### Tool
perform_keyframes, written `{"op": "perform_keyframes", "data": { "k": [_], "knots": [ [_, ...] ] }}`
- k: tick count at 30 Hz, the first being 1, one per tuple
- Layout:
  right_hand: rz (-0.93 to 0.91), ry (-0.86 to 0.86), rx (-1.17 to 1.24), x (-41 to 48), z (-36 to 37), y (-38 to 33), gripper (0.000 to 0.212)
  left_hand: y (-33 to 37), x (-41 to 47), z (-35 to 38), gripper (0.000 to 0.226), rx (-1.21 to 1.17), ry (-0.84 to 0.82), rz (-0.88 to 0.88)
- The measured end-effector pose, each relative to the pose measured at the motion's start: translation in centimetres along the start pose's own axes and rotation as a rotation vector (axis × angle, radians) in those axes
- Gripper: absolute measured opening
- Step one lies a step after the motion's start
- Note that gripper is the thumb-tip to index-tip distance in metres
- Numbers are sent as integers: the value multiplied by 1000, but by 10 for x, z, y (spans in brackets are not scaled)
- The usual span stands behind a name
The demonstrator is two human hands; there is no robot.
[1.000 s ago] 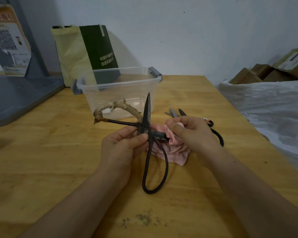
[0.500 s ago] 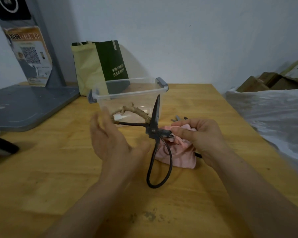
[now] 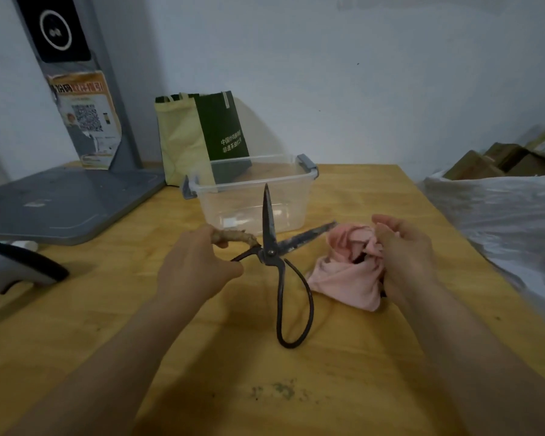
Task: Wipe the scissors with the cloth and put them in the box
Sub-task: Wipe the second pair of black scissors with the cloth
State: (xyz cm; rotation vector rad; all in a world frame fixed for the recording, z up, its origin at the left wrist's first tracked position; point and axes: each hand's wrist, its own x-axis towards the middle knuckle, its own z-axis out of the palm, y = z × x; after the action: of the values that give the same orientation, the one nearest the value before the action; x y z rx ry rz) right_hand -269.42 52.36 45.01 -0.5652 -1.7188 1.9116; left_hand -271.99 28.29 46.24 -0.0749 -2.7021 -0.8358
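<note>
Large dark iron scissors (image 3: pixel 270 243) stand spread wide over the wooden table, one blade pointing up, the other slanting right toward the cloth. My left hand (image 3: pixel 199 265) grips their twine-wrapped handle loop; the bare loop hangs down near the table. My right hand (image 3: pixel 403 256) holds the bunched pink cloth (image 3: pixel 350 275), which rests on the table just right of the blades and apart from them. The clear plastic box (image 3: pixel 252 196) with grey latches stands open behind the scissors. A second pair of scissors seen earlier is hidden under the cloth and hand.
A grey stand base (image 3: pixel 66 199) with an upright post fills the back left. A grey handheld device (image 3: pixel 16 269) lies at the left edge. A green and cream bag (image 3: pixel 199 136) leans behind the box. White plastic sheeting (image 3: pixel 501 221) and cardboard boxes lie to the right.
My left hand let go at the pivot and took the wrapped handle loop. The blades came apart wide. My right hand drew the cloth off the blade, away to the right.
</note>
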Motion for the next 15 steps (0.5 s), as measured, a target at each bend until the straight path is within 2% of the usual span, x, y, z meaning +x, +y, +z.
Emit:
{"op": "perform_keyframes", "data": {
  "k": [3,5,6,9,12,15],
  "knots": [
    [174,-391,-198,-16,7,-7,26,-8,0,0,40,-222,-27,-133],
    [112,-658,-467,-28,13,-4,24,-10,-3,2,40,-408,-76,-198],
    [43,-732,-562,-34,17,-2,21,-9,-6,3,39,-504,-109,-231],
    [-62,-752,-551,-41,22,2,31,-1,-16,8,41,-782,-214,-344],
    [-111,-760,-475,-49,29,2,32,10,-25,14,56,-1023,-319,-389],
    [-138,-751,-410,-55,33,0,28,13,-31,16,73,-1075,-343,-361]
  ]
}}
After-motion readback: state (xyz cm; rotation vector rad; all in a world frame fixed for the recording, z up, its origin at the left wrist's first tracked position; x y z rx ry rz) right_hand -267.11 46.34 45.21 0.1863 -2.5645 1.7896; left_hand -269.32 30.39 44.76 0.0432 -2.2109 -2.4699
